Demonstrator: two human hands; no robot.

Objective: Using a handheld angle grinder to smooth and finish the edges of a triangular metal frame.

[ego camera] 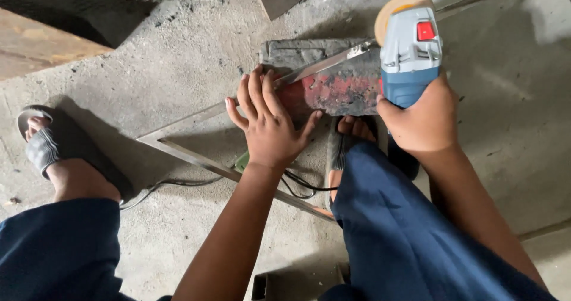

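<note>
No container shows anywhere on the concrete floor; the nearest thing to a support is one worn block, grey on top with flaking red paint on its near face, and across its top lies one leg of a metal frame made of thin bright bars. The left hand lies flat and spread, palm down, its fingers pressing that bar against the block's left end, wrapped around nothing. From under this hand the bar runs down-left to a pointed corner, where a second bar turns back and passes under the forearm toward the right knee. The right hand is closed around the blue body of one angle grinder, whose grey head with a red switch points away from the person; its round tan disc sits at the far end, right at the bar just beyond the block, though actual contact cannot be told. So the bar's held stretch lies between the two hands, the grinder's head well clear of the left fingertips. Two feet in two grey sandals show: one far left, the other tucked just below the block. One black cable trails over the floor under the left wrist, and two legs in dark blue trousers fill the lower edge
</note>
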